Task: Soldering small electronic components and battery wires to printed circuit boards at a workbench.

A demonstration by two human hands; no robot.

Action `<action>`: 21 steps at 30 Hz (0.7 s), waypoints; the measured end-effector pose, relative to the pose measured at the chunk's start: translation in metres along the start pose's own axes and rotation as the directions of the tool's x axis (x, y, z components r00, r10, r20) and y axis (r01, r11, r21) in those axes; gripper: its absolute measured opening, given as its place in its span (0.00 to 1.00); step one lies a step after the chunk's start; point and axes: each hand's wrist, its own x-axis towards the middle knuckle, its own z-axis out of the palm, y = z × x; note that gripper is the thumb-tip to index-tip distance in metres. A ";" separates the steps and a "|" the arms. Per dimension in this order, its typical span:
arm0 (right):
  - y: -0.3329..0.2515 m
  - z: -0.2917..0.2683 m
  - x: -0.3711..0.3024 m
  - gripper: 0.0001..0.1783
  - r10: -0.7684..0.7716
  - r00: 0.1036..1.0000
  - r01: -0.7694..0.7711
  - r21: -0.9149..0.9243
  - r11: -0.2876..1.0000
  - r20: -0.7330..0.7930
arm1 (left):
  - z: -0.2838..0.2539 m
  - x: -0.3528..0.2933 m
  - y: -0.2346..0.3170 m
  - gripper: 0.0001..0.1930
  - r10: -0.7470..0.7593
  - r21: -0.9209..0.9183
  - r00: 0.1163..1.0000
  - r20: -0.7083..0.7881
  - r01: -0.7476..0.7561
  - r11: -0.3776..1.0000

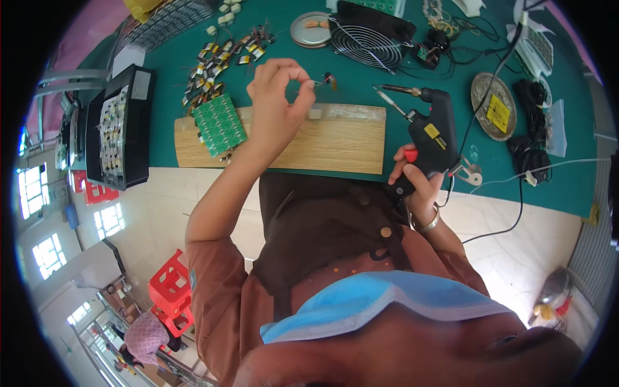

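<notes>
Above the wooden board (335, 145), my left hand (278, 103) is closed in a pinch, thumb against forefinger. From the fingertips a small dark part with thin wires (330, 80) sticks out; its exact kind is too small to tell. In my right hand (419, 177) is a black soldering gun (435, 132) with a red trigger, my fingers wrapped round its grip. Its tip points left, a short way from the small part and apart from it. A green circuit board panel (220, 125) lies tilted on the board's left end, next to my left forearm.
Many small wired battery-like parts (216, 64) are heaped behind the panel. A black bin (138, 122) of parts stands at left. Behind are a round tin (311, 31) and a fan with a wire guard (367, 42). At right are a metal dish (482, 90) and loose cables (532, 145).
</notes>
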 end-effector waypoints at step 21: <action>0.011 -0.041 0.014 0.26 0.152 0.969 -0.179 0.129 0.975 0.197 | -0.377 0.019 -0.251 0.09 -0.029 0.409 0.765 -0.644 0.376 0.831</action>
